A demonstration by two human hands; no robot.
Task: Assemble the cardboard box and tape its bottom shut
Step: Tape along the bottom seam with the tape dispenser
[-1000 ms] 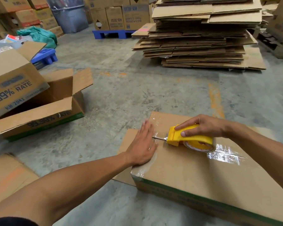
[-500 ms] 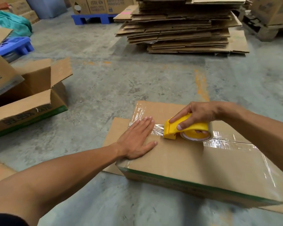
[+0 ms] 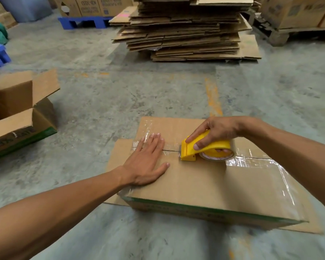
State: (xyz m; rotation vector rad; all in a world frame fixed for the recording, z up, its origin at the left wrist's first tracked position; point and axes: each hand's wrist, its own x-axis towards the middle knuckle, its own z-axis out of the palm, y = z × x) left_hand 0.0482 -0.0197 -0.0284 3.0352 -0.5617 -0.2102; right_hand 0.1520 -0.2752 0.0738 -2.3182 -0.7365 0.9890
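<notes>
In the lower centre of the frame, on the concrete floor (image 3: pixel 158 91): the cardboard box (image 3: pixel 204 186), already folded into shape and turned bottom-up, flaps closed. Pressed flat on its left part, the left hand (image 3: pixel 145 162), fingers spread and gripping nothing, holding the flaps down across the centre seam (image 3: pixel 172 150). Just right of it, the right hand (image 3: pixel 217 133) clenched around the yellow tape dispenser (image 3: pixel 204 147), its front edge down on the seam. Glossy clear tape (image 3: pixel 251 162) laid along the seam to the right of the dispenser, with more film shining at the right edge and at the far left corner. Between dispenser and left fingers, a short stretch of seam showing as a dark line, apparently bare. Judged from this: assembly done, taping well advanced. Left to do, probably: covering that last stretch, cutting the strip, smoothing it. Whether further strips are wanted, cannot tell. In the upper part of the frame, a stack of flattened cartons (image 3: pixel 186 29); at mid-left, an open box (image 3: pixel 21 117).
</notes>
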